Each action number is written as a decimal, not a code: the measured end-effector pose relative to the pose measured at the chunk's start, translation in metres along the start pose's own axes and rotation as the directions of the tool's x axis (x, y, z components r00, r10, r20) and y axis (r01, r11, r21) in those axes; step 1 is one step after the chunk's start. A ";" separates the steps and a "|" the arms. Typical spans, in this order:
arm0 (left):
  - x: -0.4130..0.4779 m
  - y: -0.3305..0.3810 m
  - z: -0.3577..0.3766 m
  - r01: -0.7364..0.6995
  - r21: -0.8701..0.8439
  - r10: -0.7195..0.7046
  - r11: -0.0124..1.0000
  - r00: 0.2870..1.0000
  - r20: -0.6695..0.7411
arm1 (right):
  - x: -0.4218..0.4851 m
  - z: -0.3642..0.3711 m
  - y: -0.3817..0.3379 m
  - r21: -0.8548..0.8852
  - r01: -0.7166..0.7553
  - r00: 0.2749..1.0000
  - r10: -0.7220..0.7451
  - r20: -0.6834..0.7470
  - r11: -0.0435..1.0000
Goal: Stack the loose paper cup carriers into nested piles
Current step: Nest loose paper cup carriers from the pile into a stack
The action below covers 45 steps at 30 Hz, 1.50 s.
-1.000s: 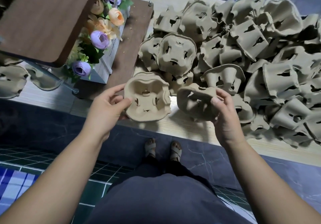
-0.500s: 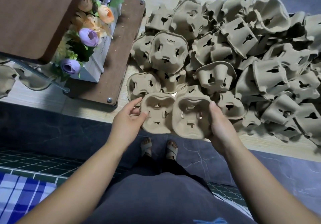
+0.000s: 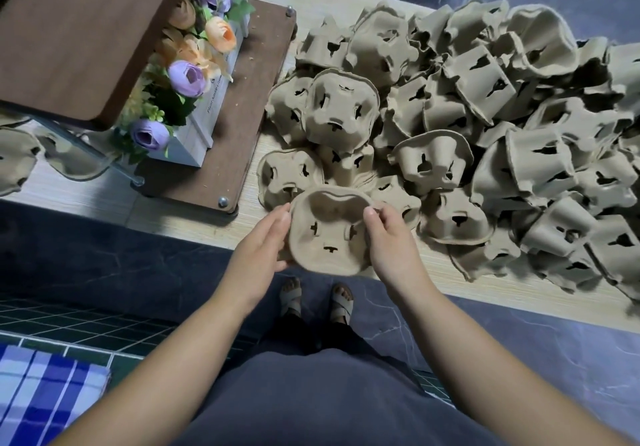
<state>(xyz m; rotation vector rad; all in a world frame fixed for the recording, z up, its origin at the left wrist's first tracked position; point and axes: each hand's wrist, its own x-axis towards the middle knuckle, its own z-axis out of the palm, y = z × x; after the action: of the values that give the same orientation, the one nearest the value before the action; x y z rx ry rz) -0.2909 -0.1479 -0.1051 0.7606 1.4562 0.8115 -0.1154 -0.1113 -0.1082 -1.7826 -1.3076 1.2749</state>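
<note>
Left fingers (image 3: 281, 218): curled round the left rim of one carrier (image 3: 329, 234), thumb lying on the upper edge. Right fingers (image 3: 372, 217): thumb and forefinger pinching the right rim of the same carrier. Left hand (image 3: 263, 243) and right hand (image 3: 391, 246) face each other across it.

Carrier: hollow side toward the camera, held just above the near edge of the tabletop (image 3: 187, 218). A sliver of pulp edge shows beneath its lower left side; cannot tell whether a second piece is nested under it.

Just behind it, one flat carrier (image 3: 287, 175) lies hollow side up. To the right, a large pile of loose carriers (image 3: 519, 140) covers the tabletop, mostly tipped or upside down.

Left of the pile: dark wooden board (image 3: 249, 99) carrying a white planter box (image 3: 194, 142) of purple and orange flowers (image 3: 187, 78). More carriers (image 3: 15, 158) at far left.

Below: sandalled feet (image 3: 315, 298) on the floor and a blue checked cloth (image 3: 45, 383).
</note>
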 end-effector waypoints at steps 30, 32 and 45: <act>-0.011 -0.006 -0.063 0.056 0.086 -0.043 0.995 0.988 -0.145 | 0.094 0.044 -0.034 -0.541 0.580 0.806 -0.333 0.490 0.609; -0.015 -0.005 -0.069 0.045 0.074 -0.034 0.996 0.989 -0.141 | 0.095 0.043 -0.034 -0.552 0.586 0.804 -0.339 0.489 0.593; -0.014 0.009 -0.067 -0.046 0.059 0.052 0.997 0.992 -0.116 | 0.050 -0.020 -0.011 -0.285 0.297 0.954 -0.268 0.137 0.911</act>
<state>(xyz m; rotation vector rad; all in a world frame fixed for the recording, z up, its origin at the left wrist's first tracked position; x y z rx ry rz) -0.3570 -0.1581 -0.0891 0.8051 1.5761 0.8677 -0.0984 -0.0593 -0.1093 -1.6630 -1.8243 1.0511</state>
